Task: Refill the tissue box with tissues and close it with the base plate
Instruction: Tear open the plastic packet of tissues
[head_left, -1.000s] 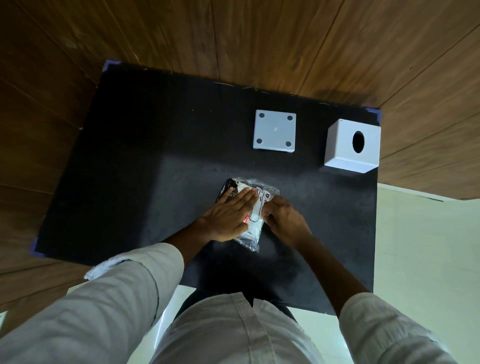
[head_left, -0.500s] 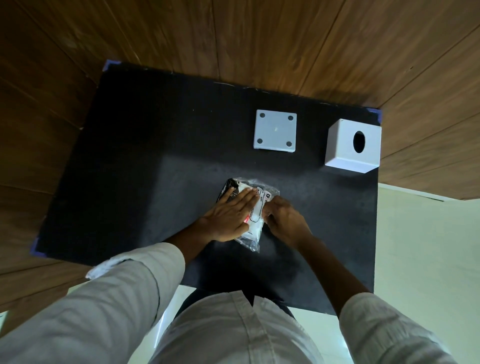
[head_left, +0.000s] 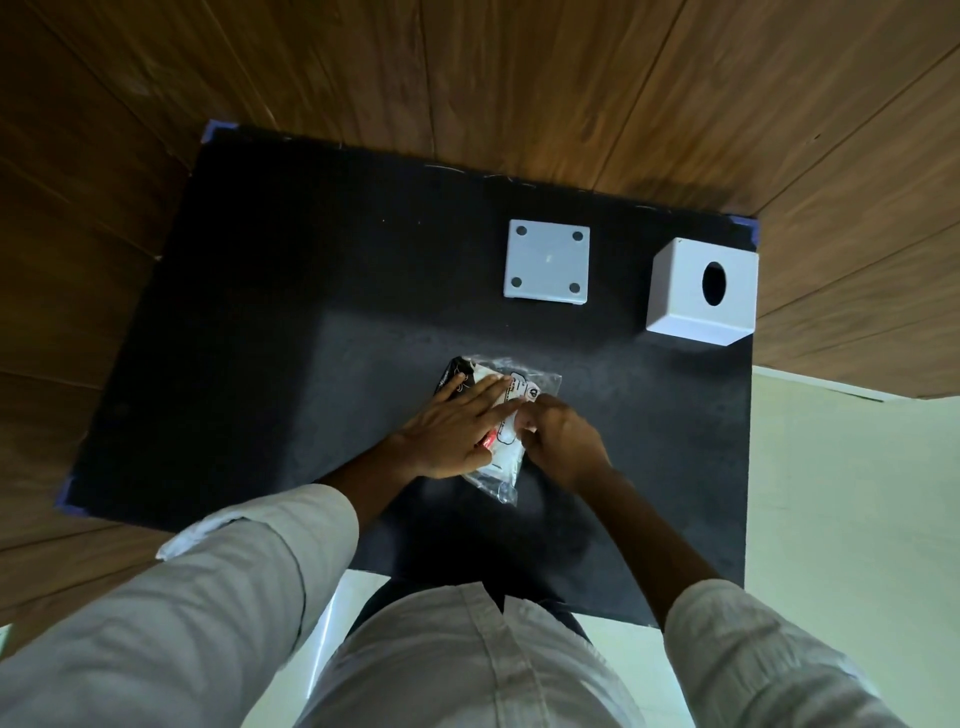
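Head view. Tissue pack (head_left: 503, 457): clear crinkled plastic wrap, white contents, near mat (head_left: 260, 322) centre. Left hand (head_left: 457, 428) flat, fingers spread, pressing pack. Right hand (head_left: 563, 441) pinching wrap edge. Base plate (head_left: 546, 266): white square, far side. Tissue box (head_left: 701, 291): white cube, oval hole, far right corner.

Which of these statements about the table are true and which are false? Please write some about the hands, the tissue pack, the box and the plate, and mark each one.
1. The left hand lies flat on the tissue pack. True.
2. The base plate is already fitted on the tissue box. False: it lies apart on the black mat, to the left of the box.
3. The right hand pinches at the pack's wrapper. True.
4. Tissues stick out of the box's round hole. False: the hole looks dark and empty.
5. The pack sits inside the box. False: it lies on the mat, under the hands.
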